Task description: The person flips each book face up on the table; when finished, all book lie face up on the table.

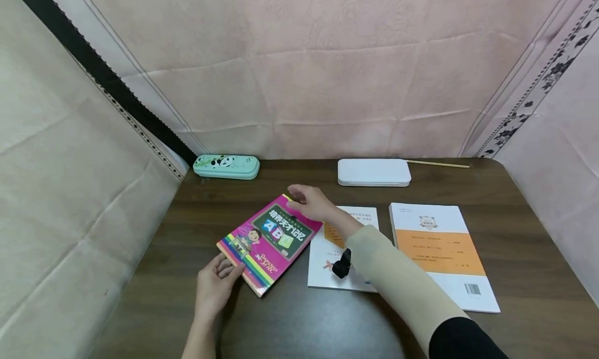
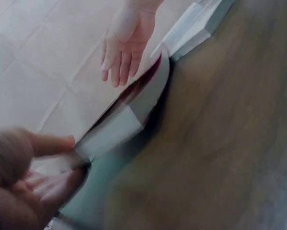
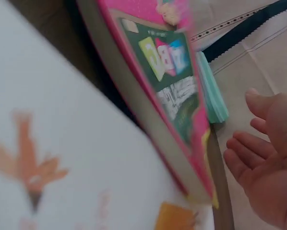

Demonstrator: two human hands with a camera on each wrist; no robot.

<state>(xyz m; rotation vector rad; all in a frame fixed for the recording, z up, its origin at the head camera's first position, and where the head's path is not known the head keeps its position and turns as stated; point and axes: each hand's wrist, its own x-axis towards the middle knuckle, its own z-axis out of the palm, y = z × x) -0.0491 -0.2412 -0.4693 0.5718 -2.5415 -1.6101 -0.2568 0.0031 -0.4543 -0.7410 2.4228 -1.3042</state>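
The pink book (image 1: pixel 268 242) lies diagonally on the counter (image 1: pixel 299 317) between both hands: left hand (image 1: pixel 216 286) pinches its near corner, right hand (image 1: pixel 311 202) hovers released over its far corner.

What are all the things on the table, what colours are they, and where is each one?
pink book: 1, pink with a rainbow edge, front left of the table
white booklets: 2, white with orange, right of the pink book
green pencil case: 1, mint green with a panda, back left
white case: 1, white, back middle
pencil: 1, pale wood colour, back right
table: 1, dark brown wood
left hand: 1, holding the pink book's near corner
right hand: 1, fingers straight, over the pink book's far corner
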